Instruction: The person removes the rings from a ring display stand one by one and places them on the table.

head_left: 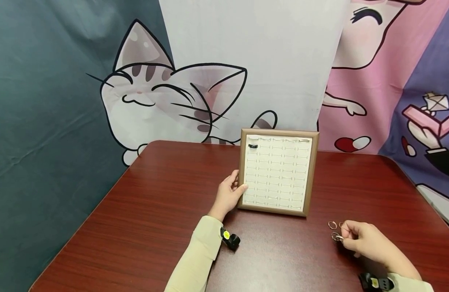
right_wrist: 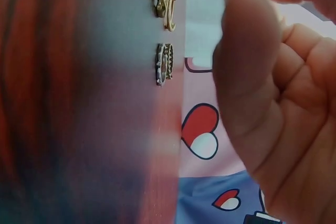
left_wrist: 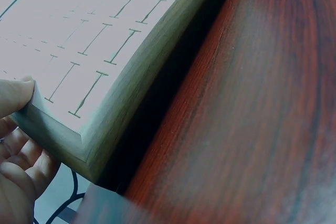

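Observation:
A ring display board [head_left: 275, 172] with a wooden frame and a white slotted pad stands tilted up on the table. My left hand [head_left: 228, 195] grips its left edge, thumb on the front and fingers behind. One dark ring [head_left: 253, 146] sits in a slot at the board's upper left. Low over the table, my right hand [head_left: 368, 242] pinches a small ring [head_left: 340, 238] between thumb and index finger; only a sliver of it shows at the top of the right wrist view. Close by lies a loose ring [head_left: 332, 225], and gold and silver rings [right_wrist: 164, 64] appear in the right wrist view.
The reddish-brown table [head_left: 166, 211] extends around both arms. Behind it hangs a cloth backdrop [head_left: 290, 61] with cartoon drawings. A dark cable [left_wrist: 65, 203] shows below the frame's corner in the left wrist view.

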A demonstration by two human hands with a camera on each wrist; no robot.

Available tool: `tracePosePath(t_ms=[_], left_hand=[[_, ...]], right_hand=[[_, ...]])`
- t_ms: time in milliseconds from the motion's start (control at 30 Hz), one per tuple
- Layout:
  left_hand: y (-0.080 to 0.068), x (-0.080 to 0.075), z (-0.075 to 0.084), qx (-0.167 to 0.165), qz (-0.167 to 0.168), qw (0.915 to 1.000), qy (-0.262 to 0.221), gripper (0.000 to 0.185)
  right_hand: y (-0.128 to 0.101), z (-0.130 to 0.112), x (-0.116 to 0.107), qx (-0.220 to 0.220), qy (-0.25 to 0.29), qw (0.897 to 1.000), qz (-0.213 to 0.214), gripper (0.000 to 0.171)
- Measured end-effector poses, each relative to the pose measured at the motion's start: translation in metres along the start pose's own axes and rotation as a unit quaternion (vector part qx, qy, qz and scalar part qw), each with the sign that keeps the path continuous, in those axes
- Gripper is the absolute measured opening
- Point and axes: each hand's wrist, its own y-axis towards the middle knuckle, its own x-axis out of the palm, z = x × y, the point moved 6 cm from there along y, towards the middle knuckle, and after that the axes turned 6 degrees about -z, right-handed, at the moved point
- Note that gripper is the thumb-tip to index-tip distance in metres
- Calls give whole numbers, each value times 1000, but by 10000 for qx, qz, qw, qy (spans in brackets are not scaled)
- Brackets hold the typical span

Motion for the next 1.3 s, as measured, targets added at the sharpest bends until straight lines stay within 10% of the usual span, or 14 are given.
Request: tracePosePath(t_ms=[1300], left_hand=[[0,0,-1,-87,13,10000,-1,58]], right_hand=[[1,3,18,107,556,9907,-1237,14]])
